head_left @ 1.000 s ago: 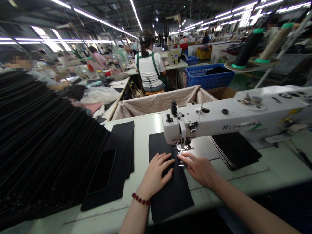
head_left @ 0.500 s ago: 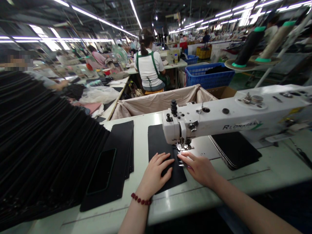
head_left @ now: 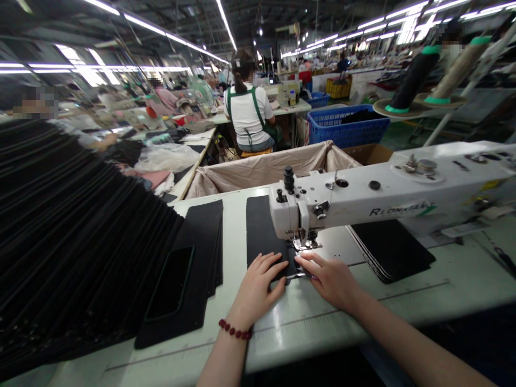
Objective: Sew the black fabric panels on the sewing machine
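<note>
Black panel [head_left: 262, 228] runs under our presser foot [head_left: 303, 244].
We press left hand [head_left: 258, 285] and right hand [head_left: 328, 277] flat, fingers spread, no grip closed, steering its edge straight.

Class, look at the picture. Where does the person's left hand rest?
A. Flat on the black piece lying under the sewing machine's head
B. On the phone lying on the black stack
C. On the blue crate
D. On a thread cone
A: the left hand lies flat, fingers spread, on the near end of the black piece that runs under the sewing machine, beside the right hand.
</note>
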A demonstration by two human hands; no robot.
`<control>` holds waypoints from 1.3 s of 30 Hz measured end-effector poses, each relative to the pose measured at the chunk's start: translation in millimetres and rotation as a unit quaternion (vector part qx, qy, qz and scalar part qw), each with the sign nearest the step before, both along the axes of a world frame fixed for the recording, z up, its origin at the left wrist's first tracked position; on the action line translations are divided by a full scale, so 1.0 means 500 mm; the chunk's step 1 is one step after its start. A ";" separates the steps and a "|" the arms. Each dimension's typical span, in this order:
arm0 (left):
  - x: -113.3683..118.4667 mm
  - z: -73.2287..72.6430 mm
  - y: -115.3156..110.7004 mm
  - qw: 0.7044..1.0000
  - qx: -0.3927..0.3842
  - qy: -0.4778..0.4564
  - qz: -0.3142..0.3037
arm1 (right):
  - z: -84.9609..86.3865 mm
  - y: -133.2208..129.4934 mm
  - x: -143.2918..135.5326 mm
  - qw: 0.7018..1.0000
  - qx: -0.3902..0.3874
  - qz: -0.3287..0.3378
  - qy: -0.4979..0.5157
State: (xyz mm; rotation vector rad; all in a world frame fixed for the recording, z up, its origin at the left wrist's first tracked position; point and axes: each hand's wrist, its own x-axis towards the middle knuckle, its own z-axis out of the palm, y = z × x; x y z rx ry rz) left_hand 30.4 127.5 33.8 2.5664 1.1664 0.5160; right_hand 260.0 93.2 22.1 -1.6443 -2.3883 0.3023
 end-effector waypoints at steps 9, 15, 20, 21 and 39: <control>0.008 -0.008 0.004 1.000 0.019 0.013 0.015 | -0.005 0.001 0.000 1.000 0.000 0.003 -0.002; 0.010 -0.030 0.014 0.998 0.018 0.041 0.036 | -0.007 0.002 0.003 1.000 0.004 0.001 0.008; 0.014 -0.039 0.015 0.997 0.020 0.064 0.043 | -0.011 0.003 0.004 1.000 0.006 0.005 0.011; 0.015 -0.039 0.015 0.997 0.020 0.067 0.044 | -0.012 0.004 0.004 1.000 0.006 0.005 0.009; 0.027 -0.027 0.025 0.995 0.026 0.080 0.052 | -0.020 0.004 0.003 1.000 0.010 0.005 0.012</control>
